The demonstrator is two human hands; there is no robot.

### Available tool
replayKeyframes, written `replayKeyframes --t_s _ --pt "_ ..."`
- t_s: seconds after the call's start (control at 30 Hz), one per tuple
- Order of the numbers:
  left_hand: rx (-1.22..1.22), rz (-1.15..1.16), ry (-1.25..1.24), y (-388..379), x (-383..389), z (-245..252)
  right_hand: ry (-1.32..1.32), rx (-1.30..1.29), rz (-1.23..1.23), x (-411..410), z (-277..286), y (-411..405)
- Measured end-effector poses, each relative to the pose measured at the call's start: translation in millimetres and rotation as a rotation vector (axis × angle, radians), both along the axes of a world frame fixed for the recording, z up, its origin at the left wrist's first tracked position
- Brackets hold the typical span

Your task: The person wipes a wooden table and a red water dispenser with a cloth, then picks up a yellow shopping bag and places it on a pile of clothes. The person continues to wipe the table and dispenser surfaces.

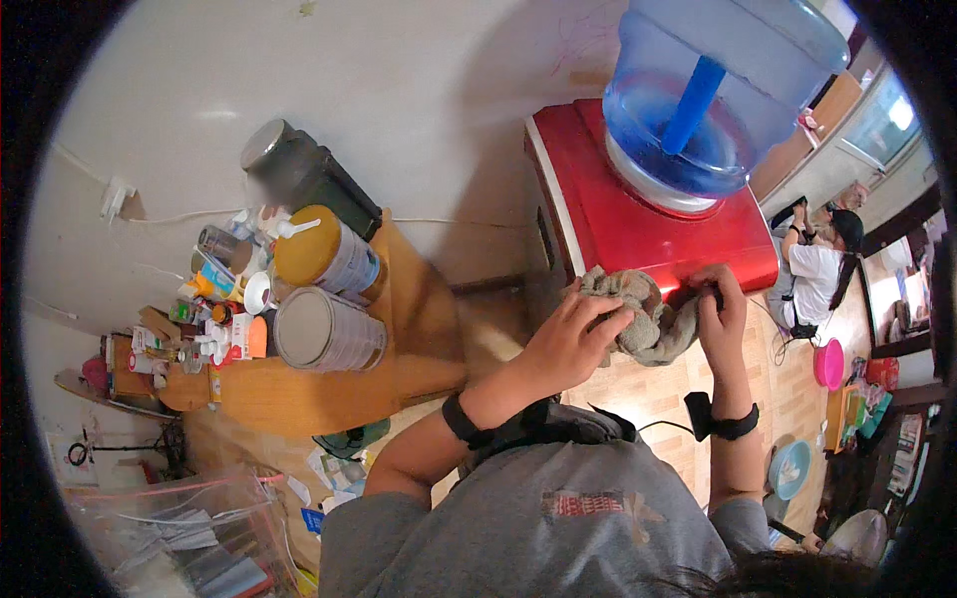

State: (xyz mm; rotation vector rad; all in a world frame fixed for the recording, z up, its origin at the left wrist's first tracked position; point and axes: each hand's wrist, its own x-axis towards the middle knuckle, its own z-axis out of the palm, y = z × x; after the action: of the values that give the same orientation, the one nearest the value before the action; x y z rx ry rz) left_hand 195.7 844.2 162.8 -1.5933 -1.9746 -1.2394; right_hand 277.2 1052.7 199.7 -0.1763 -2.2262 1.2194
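A crumpled grey-green cloth (644, 321) is bunched between my two hands at the front edge of a red water dispenser (635, 239). My left hand (576, 336) grips the cloth's left side, fingers spread over its folds. On the other side, my right hand (721, 306) pinches the cloth's right end, its fingers curled near the dispenser's glossy top. A large translucent blue water bottle (718, 112) stands upside down in the dispenser's collar, with a darker blue tube inside it.
To the left, a wooden table (314, 404) bears a grey-lidded can (318, 329), a yellow-lidded can (306, 247) and many small bottles. A person (819, 261) sits at the far right, near a pink basin (829, 364). A light blue basin (789, 469) lies on the floor.
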Motion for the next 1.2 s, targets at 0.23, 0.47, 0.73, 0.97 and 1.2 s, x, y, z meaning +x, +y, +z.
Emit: replayKeyframes --t_s 0.23,0.47,0.73,0.97,1.2 --pt "-0.079 -0.019 -0.004 -49 24 5 -0.223 0.21 0.226 38 4 -70" --pt "0.042 -0.039 0.07 -117 61 26 -0.245 -0.273 0.527 68 -17 -131" --pt "-0.111 0.2 -0.263 -214 118 22 -0.314 -0.48 0.758 93 6 -220" --pt "-0.097 0.379 -0.262 -269 144 22 -0.349 -0.421 0.774 98 5 -274" --pt "-0.006 0.609 -0.198 -300 160 16 -0.219 -0.001 0.843 84 10 -309"
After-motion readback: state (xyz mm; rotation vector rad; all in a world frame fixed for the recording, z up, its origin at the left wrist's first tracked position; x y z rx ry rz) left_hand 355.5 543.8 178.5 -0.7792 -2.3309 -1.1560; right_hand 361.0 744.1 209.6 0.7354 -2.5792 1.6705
